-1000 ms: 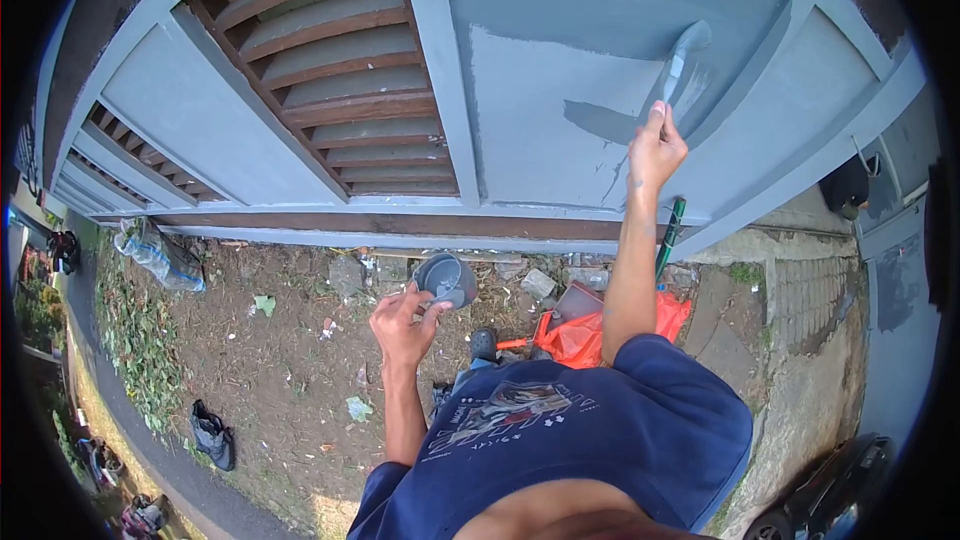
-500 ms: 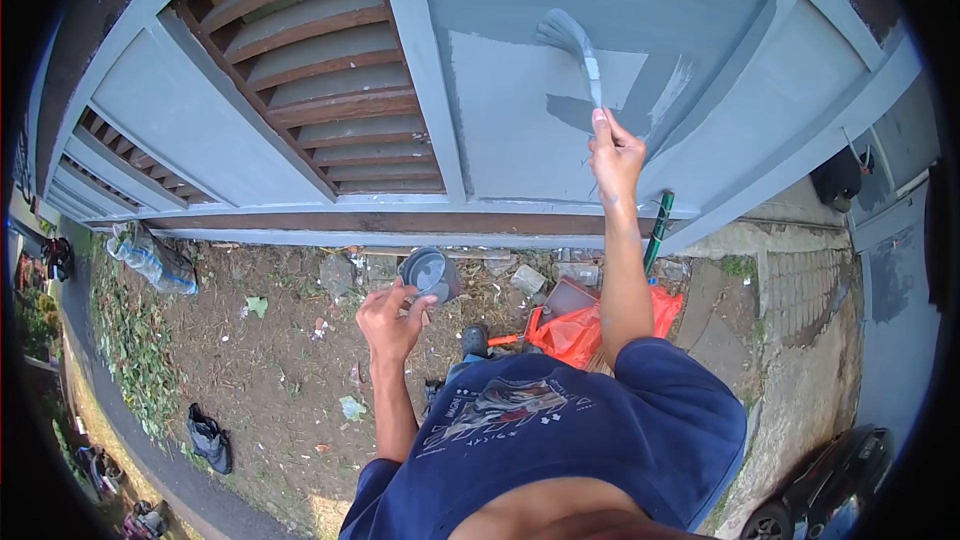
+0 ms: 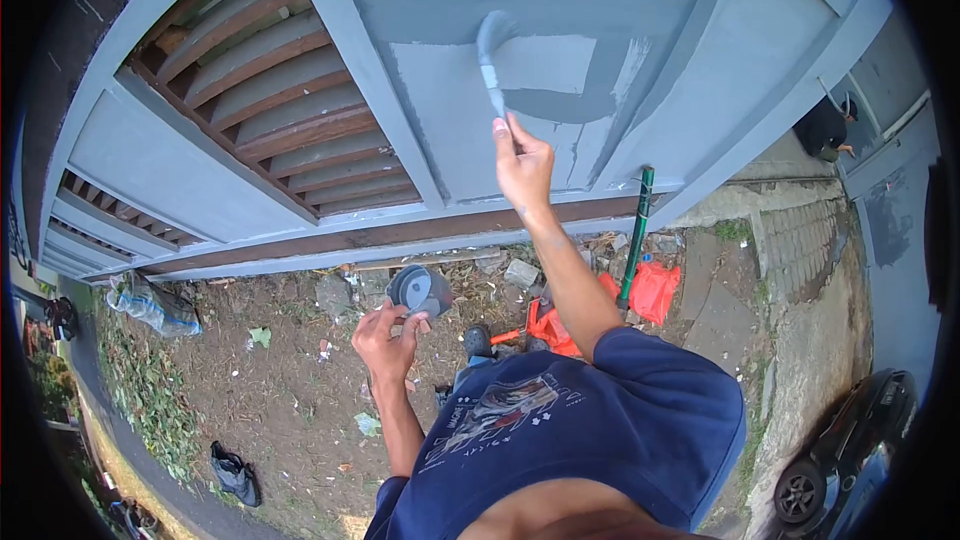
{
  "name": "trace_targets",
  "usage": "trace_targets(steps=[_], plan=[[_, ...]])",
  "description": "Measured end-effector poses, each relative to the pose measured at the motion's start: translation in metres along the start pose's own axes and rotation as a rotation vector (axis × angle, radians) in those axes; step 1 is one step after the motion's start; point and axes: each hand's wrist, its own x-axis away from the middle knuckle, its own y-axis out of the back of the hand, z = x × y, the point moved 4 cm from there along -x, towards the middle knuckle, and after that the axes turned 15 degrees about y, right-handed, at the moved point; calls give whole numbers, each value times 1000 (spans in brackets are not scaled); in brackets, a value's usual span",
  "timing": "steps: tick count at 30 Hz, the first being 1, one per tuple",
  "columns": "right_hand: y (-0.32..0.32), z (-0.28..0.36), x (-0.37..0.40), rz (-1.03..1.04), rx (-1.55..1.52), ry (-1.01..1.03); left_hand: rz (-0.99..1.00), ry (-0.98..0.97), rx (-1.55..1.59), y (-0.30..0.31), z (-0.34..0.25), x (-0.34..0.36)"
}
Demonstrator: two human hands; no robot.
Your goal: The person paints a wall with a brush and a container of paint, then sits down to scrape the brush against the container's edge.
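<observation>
My right hand (image 3: 524,165) grips the handle of a paintbrush (image 3: 488,70), its bristles bent against the wall panel (image 3: 430,130). Darker wet grey paint covers the upper part of that panel and curves around a lighter patch (image 3: 560,60). Lower down on the left, my left hand (image 3: 384,340) holds a small grey paint pot (image 3: 422,292) by its side, thumb and fingers at its near rim. Grey paint shows inside the pot.
Brown louvres (image 3: 275,90) sit left of the panel. A green pole (image 3: 636,240) leans near my right arm, beside an orange-red plastic bag (image 3: 655,290). A person in dark clothes (image 3: 826,130) is at the far right. A black car (image 3: 850,450) stands lower right.
My right hand has moved left in view, and the brush has laid more dark paint over the light patch. The view has shifted; the left hand still holds the pot.
</observation>
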Motion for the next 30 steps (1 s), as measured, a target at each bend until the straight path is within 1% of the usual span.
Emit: trace_targets(steps=[1,3,4,6,8,10,11,12,15,16,18,20,22,24,25,27,30], plan=[[-5,-2,3,-6,3,-1,5,-4,1,-1,-1,0],[-16,-10,7,154,31,7,-2,-12,-28,-2,-3,-2],[-7,-13,1,148,32,8,1,-18,-27,-3,-3,-3],[37,-25,-21,30,25,-7,5,-25,4,-7,-3,-7],[91,-45,-41,-37,40,-90,12,-48,0,-10,-6,-11],[140,-57,-59,-198,126,24,14,-73,0,-14,-11,-14],[163,-56,-66,-274,142,-15,19,-72,14,-14,-15,-16],[182,-55,-71,-350,156,-55,23,-72,27,-15,-18,-18],[210,-61,-76,-414,217,-95,35,-71,47,-18,-22,-17],[202,-67,-74,-417,213,-90,31,-76,49,-19,-23,-17],[160,-73,-58,-357,277,32,40,-77,57,-20,-23,-15],[107,-47,-40,-260,231,4,38,-71,56,-19,-22,-12],[54,-41,-24,-211,145,98,31,-60,48,-16,-18,-8],[14,-12,-13,-30,138,71,56,16,50,-15,-13,-5],[0,-8,-9,-24,137,75,51,21,52,-15,-12,-6],[-18,-4,-3,134,109,124,79,16,-2,-17,-9,-6],[4,-19,-11,156,81,96,77,0,-7,-20,-8,-9]])
